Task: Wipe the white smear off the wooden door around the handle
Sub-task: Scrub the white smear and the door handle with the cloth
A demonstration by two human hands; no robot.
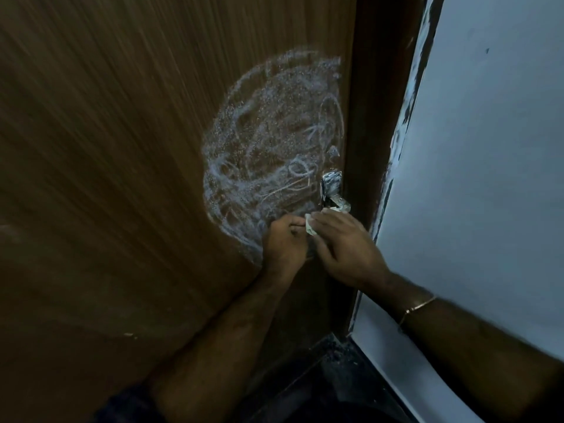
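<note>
Spreading in a wide rough oval, the white smear covers the wooden door to the left of and above the metal handle, reaching down to the knuckles below; both hands meet just under the handle; the left hand has its fingers curled, pinching the edge of a small pale cloth; the right hand lies over the cloth from the right, fingers bent around it, so each grip is closed on the cloth; a thin gold bracelet circles the right wrist; a dark door frame stands beside a pale wall.
</note>
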